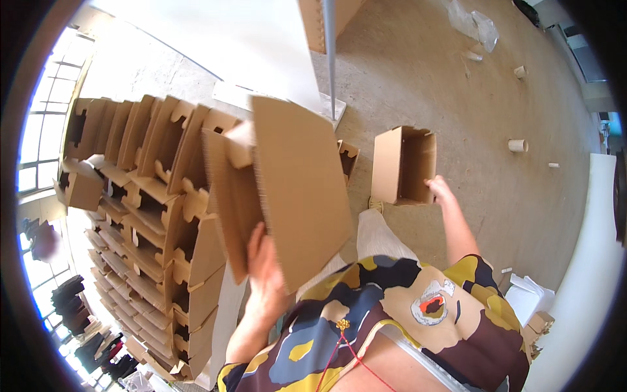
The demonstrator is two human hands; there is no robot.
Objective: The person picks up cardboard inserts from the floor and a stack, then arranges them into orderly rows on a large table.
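My right hand (441, 189) is closed on the rim of an open brown cardboard box (386, 166), held out to the right over the floor. The dark inside of that box faces up toward me. On the left, a larger-looking cardboard box (304, 189) stands tilted close to my body, slightly blurred. My left hand (266, 264) grips its lower edge, with the fingers reaching into the opening and the thumb hidden. Just left of it rises a tall stack of folded cardboard boxes (209, 255) with cut-out notches.
A white surface (222, 39) fills the upper left, beside a grey metal post (330, 59). Another small cardboard box (349, 160) sits beyond my foot. Cardboard tubes (518, 146) and clear plastic (483, 29) lie on the concrete floor. A big white roll (581, 274) stands at right.
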